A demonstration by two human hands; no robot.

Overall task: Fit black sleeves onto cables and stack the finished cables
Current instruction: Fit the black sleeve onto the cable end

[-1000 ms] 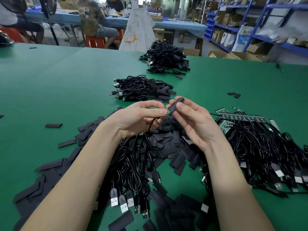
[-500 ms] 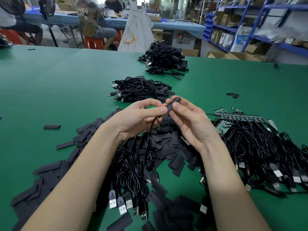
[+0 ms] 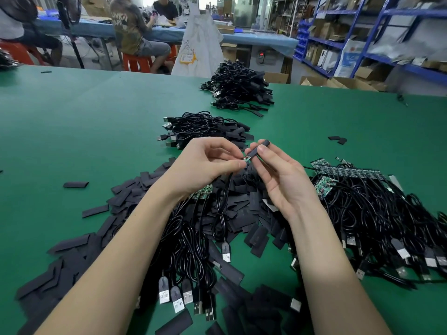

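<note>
Your right hand (image 3: 281,180) pinches a black sleeve (image 3: 257,149) between thumb and fingers, tilted up and away. Your left hand (image 3: 205,165) pinches the cable's (image 3: 221,206) small board end right at the sleeve's lower mouth. Loose sleeves (image 3: 242,204) lie beneath, unsleeved cables (image 3: 377,213) to your right, finished stacks (image 3: 205,129) beyond on the green table (image 3: 84,122).

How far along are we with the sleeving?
Done: two stacks of sleeved cables, near stack and far stack. In hand: right hand holds a sleeve at the cable end pinched by the left hand. Left: a big pile of bare cables and loose sleeves.
</note>
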